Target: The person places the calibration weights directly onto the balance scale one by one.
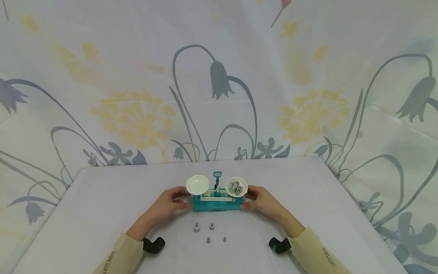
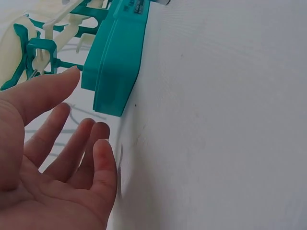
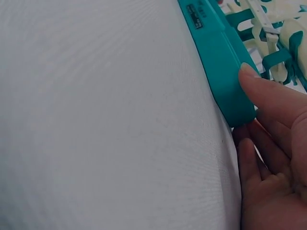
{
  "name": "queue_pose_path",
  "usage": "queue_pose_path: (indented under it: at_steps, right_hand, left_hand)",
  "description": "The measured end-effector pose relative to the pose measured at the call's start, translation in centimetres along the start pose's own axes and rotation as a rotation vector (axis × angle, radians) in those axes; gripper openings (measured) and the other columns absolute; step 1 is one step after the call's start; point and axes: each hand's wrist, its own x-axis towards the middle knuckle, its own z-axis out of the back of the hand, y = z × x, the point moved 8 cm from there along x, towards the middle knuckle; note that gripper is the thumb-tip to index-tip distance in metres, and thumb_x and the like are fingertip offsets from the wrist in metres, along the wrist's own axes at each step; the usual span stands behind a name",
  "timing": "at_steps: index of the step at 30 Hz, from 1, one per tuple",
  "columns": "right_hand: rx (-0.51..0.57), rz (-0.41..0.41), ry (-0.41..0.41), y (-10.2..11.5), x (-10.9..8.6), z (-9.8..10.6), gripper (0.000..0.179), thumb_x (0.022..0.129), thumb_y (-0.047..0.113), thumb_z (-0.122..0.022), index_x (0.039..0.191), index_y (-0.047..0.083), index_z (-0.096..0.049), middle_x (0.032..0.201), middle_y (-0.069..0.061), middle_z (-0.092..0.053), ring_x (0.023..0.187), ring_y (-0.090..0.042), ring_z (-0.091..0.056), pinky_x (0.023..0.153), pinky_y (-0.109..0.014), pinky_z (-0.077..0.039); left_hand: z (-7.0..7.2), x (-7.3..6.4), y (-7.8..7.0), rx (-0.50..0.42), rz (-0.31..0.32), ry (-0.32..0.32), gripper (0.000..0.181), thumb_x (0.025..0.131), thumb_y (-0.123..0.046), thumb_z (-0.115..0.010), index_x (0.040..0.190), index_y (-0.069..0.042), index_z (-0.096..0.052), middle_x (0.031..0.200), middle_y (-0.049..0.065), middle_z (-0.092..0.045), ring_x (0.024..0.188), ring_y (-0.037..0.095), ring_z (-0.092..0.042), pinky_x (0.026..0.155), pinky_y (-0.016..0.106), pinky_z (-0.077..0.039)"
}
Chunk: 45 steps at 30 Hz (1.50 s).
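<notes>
A balance scale point(image 1: 217, 207) with a teal base and two cream pans stands on the table between my hands. Its left pan point(image 1: 197, 185) is bare, while several small metal weights point(image 1: 235, 186) sit bunched in the right pan point(image 1: 242, 181). My left hand point(image 1: 169, 203) is beside the base's left end, thumb tip close to its edge and fingers loosely bent with nothing in them. At the other end, my right hand point(image 1: 262, 200) grips the base: the thumb point(image 3: 261, 88) lies on its upper face and the fingers are tucked at the underside, partly hidden.
In front of the scale, several loose metal weights point(image 1: 196, 227) of different sizes stand on the white tablecloth point(image 1: 85, 213). A curtain point(image 1: 219, 114) with a flower print rises behind the table's far edge. Black wrist devices point(image 1: 154, 246) show at both sleeves.
</notes>
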Motion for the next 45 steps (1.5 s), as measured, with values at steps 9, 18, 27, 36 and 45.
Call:
queue_pose_path:
  at_steps: [9,18,27,36,45]
  right_hand:
    - [0.005,-0.006,-0.011,-0.2,0.1,-0.1,0.068,0.079,0.002,-0.081,0.137,-0.013,-0.048,0.137,-0.025,-0.054,0.126,-0.038,-0.053,0.105,-0.043,-0.044]
    - [0.01,-0.002,0.005,0.3,0.0,-0.1,0.071,0.08,0.002,-0.08,0.14,-0.012,-0.046,0.14,-0.024,-0.053,0.127,-0.037,-0.052,0.107,-0.046,-0.041]
    - [-0.012,-0.003,0.021,0.1,0.2,-0.3,0.071,0.081,0.004,-0.08,0.141,-0.01,-0.046,0.14,-0.023,-0.052,0.128,-0.037,-0.051,0.107,-0.046,-0.041]
    - [-0.047,0.0,0.018,0.4,0.3,-0.4,0.07,0.08,0.006,-0.081,0.141,-0.009,-0.048,0.139,-0.022,-0.054,0.127,-0.036,-0.053,0.107,-0.045,-0.042]
    - [-0.018,-0.025,0.018,-0.3,0.0,-0.1,0.073,0.081,0.006,-0.081,0.143,-0.008,-0.046,0.142,-0.022,-0.052,0.128,-0.036,-0.052,0.108,-0.046,-0.041]
  left_hand:
    - [0.9,-1.5,0.1,-0.032,0.004,0.0,0.041,0.093,-0.014,-0.07,0.13,-0.001,-0.059,0.126,0.013,-0.063,0.115,0.028,-0.06,0.093,0.032,-0.051]
    - [0.8,-2.9,-0.3,-0.029,0.008,0.025,0.033,0.096,-0.016,-0.067,0.124,0.0,-0.062,0.114,0.011,-0.068,0.103,0.023,-0.063,0.083,0.022,-0.052]
    - [-0.6,-4.2,-1.1,-0.023,-0.01,0.076,0.029,0.095,-0.016,-0.068,0.12,-0.001,-0.065,0.112,0.01,-0.07,0.103,0.023,-0.062,0.085,0.022,-0.052]
    - [-2.4,-5.6,-2.2,-0.006,-0.031,0.111,0.024,0.094,-0.013,-0.068,0.116,-0.003,-0.067,0.111,0.01,-0.068,0.1,0.022,-0.06,0.082,0.025,-0.052]
    - [-3.9,-5.4,-1.9,0.025,-0.044,0.135,0.027,0.093,-0.012,-0.07,0.119,-0.007,-0.068,0.115,0.005,-0.069,0.104,0.023,-0.063,0.084,0.025,-0.052]
